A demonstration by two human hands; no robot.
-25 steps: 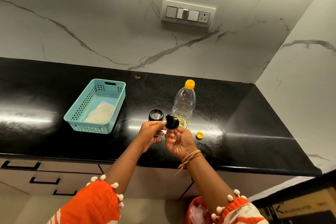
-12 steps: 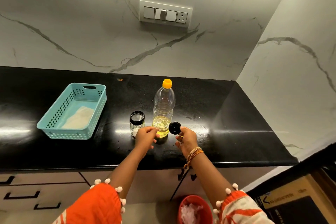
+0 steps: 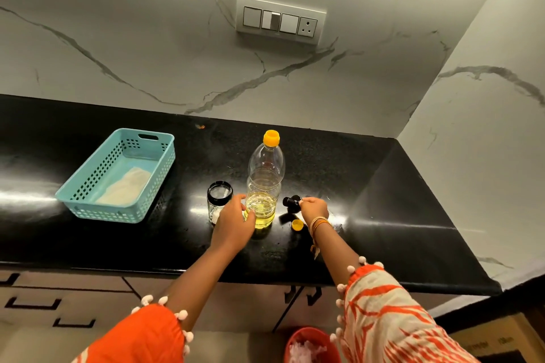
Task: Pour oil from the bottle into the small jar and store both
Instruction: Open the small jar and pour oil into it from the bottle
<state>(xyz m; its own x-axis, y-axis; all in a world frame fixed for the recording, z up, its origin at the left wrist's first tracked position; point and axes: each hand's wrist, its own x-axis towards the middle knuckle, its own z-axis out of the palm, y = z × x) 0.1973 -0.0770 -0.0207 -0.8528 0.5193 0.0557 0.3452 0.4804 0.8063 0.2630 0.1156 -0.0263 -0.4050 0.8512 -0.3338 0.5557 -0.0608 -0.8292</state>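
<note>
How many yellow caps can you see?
2. One yellow cap is on top of the oil bottle. A smaller yellow piece lies loose on the black counter, just beside the right hand.

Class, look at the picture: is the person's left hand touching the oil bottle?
Touching. The head view shows the left hand wrapped against the lower part of the oil bottle, its fingers overlapping the bottle's side with no gap showing.

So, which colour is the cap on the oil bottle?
Yellow-orange; the cap on the oil bottle shows clearly in the head view.
</note>
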